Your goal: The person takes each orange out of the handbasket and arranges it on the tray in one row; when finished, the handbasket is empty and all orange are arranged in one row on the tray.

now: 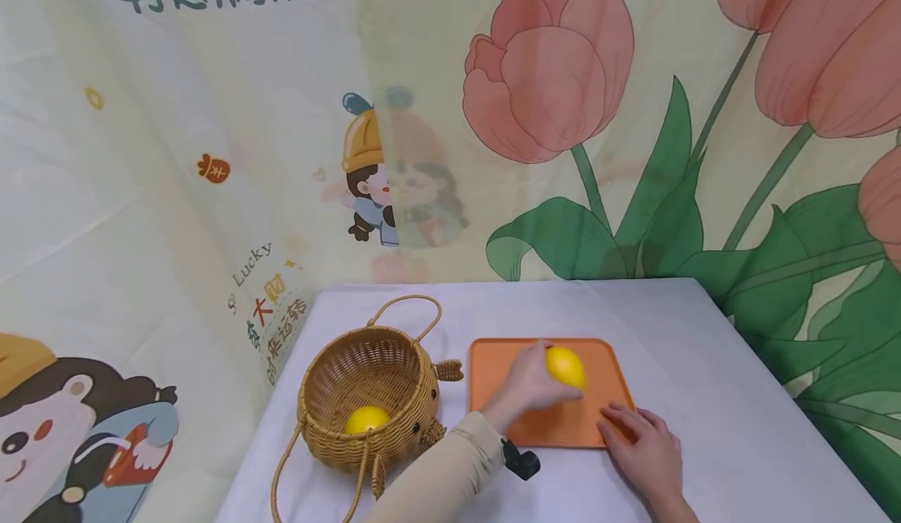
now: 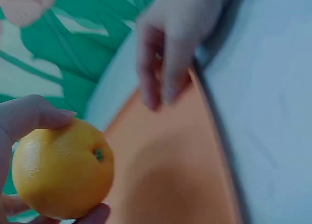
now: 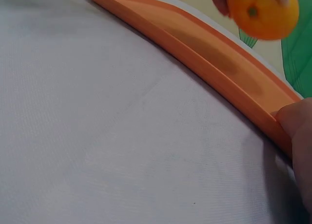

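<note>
Head view: the left grip (image 1: 526, 380) opposes thumb to fingers, pinching a round, yellow fruit (image 1: 565, 367) securely above a shallow, rectangular, orange tray (image 1: 598, 360); the right grip (image 1: 649, 454), fingers relaxed, rests at the tray's near right corner, presumably steadying it on the white-clothed bench (image 1: 704, 367).

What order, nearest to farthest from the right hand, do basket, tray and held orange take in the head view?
1. Tray: right at the right hand.
2. Held orange: above the tray, in the left hand.
3. Basket: left of the tray.
</note>
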`<state>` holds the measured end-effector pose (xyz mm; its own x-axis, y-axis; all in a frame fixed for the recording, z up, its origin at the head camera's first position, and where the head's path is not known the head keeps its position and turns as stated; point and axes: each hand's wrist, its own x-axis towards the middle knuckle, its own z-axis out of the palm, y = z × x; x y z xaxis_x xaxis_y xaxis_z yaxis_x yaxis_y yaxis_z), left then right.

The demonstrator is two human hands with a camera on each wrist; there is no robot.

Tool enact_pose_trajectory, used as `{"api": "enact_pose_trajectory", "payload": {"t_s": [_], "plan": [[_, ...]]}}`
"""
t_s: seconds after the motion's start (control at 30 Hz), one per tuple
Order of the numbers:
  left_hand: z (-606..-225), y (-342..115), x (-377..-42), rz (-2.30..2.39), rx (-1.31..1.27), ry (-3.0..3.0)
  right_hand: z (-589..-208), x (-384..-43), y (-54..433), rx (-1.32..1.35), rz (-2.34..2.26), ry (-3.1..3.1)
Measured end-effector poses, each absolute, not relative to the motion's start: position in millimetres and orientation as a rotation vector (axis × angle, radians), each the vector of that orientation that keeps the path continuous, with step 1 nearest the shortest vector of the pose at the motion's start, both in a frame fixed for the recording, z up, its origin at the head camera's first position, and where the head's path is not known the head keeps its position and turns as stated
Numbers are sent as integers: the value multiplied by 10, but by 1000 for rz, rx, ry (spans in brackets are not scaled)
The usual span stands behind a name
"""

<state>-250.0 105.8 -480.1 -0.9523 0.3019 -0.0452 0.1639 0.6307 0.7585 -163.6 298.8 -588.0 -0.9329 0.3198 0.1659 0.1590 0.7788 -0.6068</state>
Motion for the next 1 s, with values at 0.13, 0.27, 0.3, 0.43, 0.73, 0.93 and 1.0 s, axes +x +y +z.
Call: {"api": "enact_pose_trajectory", "payload": {"t_s": [0.13, 0.27, 0.3, 0.43, 0.73, 0.93, 1.0], "plan": [[-5080, 1188, -2647, 1279, 212, 2673, -5903, -1638, 2953, -374, 872, -2706], [-5205, 1334, -2751, 1371, 181, 2666, -5904, -1652, 2946, -391, 851, -2712], [-5219, 1371, -2769, 1400, 181, 2669, -5905, -1651, 2946, -400, 846, -2715], [-5258, 1488, -2814, 1477, 147, 2672, -5892, -1653, 2933, -415, 851, -2707], [-5299, 1526, -2858, 1541, 66, 2672, -5876, -1660, 2912, -431, 852, -2712], [-5310, 1527, -2859, 1544, 35, 2671, -5870, -1662, 2907, -451, 867, -2722], [-5318, 1527, -2861, 1533, 37, 2680, -5866, -1663, 2911, -450, 873, -2725]]}}
